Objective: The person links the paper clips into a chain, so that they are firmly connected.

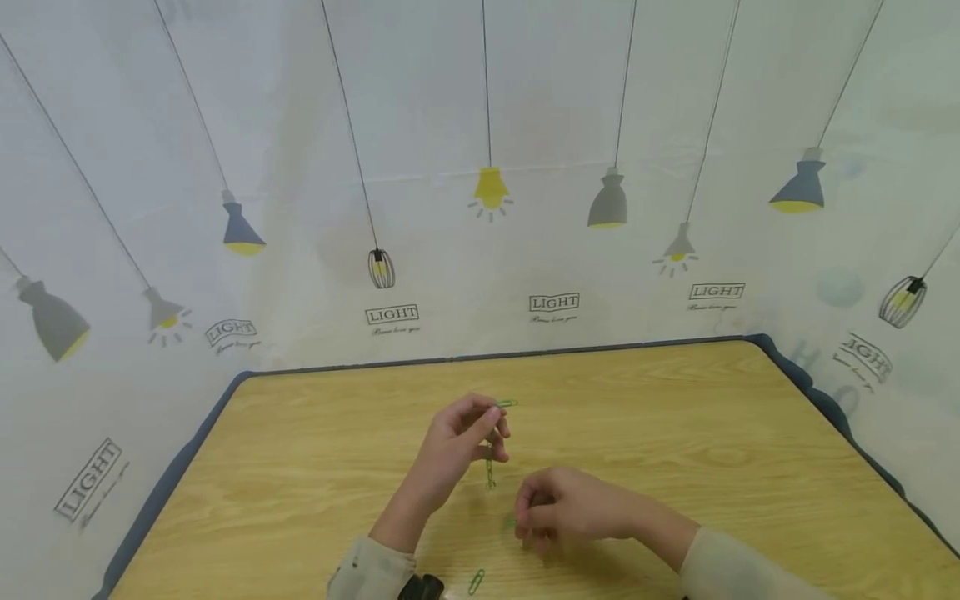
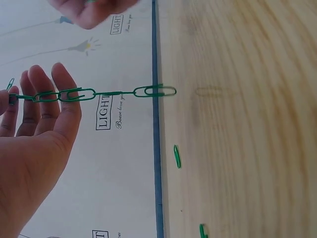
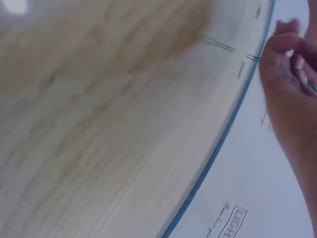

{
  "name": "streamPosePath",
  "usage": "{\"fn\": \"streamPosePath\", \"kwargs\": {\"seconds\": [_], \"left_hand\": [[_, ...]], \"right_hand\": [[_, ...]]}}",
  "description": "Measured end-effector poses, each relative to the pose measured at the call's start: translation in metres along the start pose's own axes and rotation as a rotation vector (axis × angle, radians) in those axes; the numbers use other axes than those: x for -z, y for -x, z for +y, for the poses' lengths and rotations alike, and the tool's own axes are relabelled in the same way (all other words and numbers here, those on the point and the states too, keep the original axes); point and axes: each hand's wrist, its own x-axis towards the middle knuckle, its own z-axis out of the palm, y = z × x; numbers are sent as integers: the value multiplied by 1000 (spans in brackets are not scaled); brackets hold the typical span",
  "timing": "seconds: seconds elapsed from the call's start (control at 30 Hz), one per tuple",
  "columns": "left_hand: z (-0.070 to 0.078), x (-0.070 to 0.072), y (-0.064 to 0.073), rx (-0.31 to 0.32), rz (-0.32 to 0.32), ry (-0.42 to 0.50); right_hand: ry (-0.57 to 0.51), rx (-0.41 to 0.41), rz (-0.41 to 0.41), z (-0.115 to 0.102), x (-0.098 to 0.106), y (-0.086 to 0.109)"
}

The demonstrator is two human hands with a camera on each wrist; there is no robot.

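My left hand (image 1: 457, 442) pinches the top of a chain of linked green paper clips (image 2: 114, 93) between thumb and fingertips. The chain hangs straight down, and its lowest clip is above the table. From the same fingertips one green paper clip (image 1: 507, 403) sticks out to the right. To the right and nearer me, low over the table, is my right hand (image 1: 573, 504), its thumb and fingers curled together. A bit of green paper clip (image 1: 510, 524) shows at those fingertips, mostly hidden and blurred; it also peeks out in the left wrist view.
A loose green paper clip (image 1: 476, 582) lies on the wooden table (image 1: 315, 467) near the front. Two loose clips, one of them a green clip (image 2: 177, 156), show in the left wrist view. A white cloth printed with lamps (image 1: 450, 275) stands behind the table's blue edge.
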Motion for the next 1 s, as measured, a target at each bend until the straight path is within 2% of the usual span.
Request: {"fn": "streamPosePath", "kwargs": {"seconds": [0.23, 0.37, 0.47, 0.77, 0.9, 1.0], "left_hand": [[0, 0, -1, 1, -16, -29], [1, 0, -1, 7, -18, -26], [1, 1, 0, 3, -18, -26], [5, -1, 2, -10, -26, -22], [4, -2, 1, -9, -31, -20], [3, -3, 1, -9, -35, -13]], "right_hand": [[-145, 36, 73, -8, 15, 7], [-170, 22, 141, -10, 19, 8], [-182, 32, 220, -14, 26, 8], [-75, 108, 458, -41, 59, 6], [-18, 124, 505, -54, 67, 0], [29, 130, 510, -61, 68, -7]]}}
